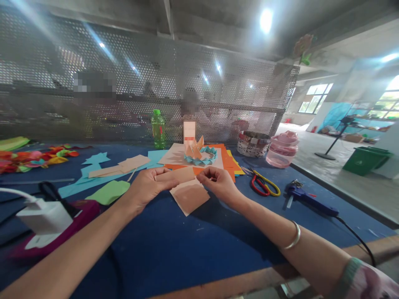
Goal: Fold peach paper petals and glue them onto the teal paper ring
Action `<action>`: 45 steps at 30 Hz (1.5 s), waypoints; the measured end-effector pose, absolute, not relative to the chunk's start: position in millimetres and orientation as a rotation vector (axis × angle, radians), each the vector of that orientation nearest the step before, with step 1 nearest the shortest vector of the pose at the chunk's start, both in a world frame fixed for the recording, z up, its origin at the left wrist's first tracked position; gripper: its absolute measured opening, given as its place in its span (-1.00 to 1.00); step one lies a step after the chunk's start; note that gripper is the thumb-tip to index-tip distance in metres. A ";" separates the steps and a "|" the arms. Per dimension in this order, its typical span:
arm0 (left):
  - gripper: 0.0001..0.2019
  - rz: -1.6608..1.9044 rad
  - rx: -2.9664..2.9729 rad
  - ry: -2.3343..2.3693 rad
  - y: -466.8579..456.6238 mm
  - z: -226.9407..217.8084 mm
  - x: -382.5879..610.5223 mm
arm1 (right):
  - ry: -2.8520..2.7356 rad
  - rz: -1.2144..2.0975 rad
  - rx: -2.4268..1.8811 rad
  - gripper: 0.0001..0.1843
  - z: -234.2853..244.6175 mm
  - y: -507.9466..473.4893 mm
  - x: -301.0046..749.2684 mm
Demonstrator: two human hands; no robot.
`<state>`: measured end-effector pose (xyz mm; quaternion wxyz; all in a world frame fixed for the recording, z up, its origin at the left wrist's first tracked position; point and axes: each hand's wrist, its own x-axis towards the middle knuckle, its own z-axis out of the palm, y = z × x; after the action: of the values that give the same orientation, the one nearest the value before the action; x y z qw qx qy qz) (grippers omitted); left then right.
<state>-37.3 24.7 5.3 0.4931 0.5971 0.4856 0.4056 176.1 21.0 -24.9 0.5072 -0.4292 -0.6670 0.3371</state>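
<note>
A folded peach paper strip (177,176) is stretched between my hands above the table. My left hand (149,186) is closed on its left end, thumb along the front. At the strip's right end, my right hand (220,185) pinches with thumb and forefinger; a bracelet circles that wrist. Just below lie several peach paper squares (190,198) in a loose stack. Beyond my hands, a ring of folded blue paper with pointed orange pieces (199,153) rests on peach and orange sheets (225,160).
Right of my hands are red-and-yellow scissors (264,183), a blue glue gun (311,199), a woven basket (253,144) and a pink jug (282,149). Leftward are a power strip (59,224), green paper (109,192) and blue paper strips (77,182). A green bottle (158,129) stands behind.
</note>
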 end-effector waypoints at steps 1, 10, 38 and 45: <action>-0.64 0.985 1.443 1.179 24.3 5.7 -37.3 | -1.576 0.821 -1.020 -0.65 -24.9 21.4 176.2; -0.69 0.941 1.569 1.207 15.3 6.2 -28.5 | -1.739 0.950 -1.026 -0.57 -28.4 9.3 165.7; -0.67 0.962 1.521 1.189 24.8 4.2 -33.4 | -1.775 0.642 -1.195 -0.58 -30.8 18.0 172.4; -0.66 0.997 1.605 1.237 34.1 0.5 -40.9 | -1.745 0.597 -1.191 -0.59 -31.1 22.8 176.7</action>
<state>-40.9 34.1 0.5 0.4274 0.6425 0.4952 0.3991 176.7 22.8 -31.1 0.4553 -0.4830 -0.7076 0.2421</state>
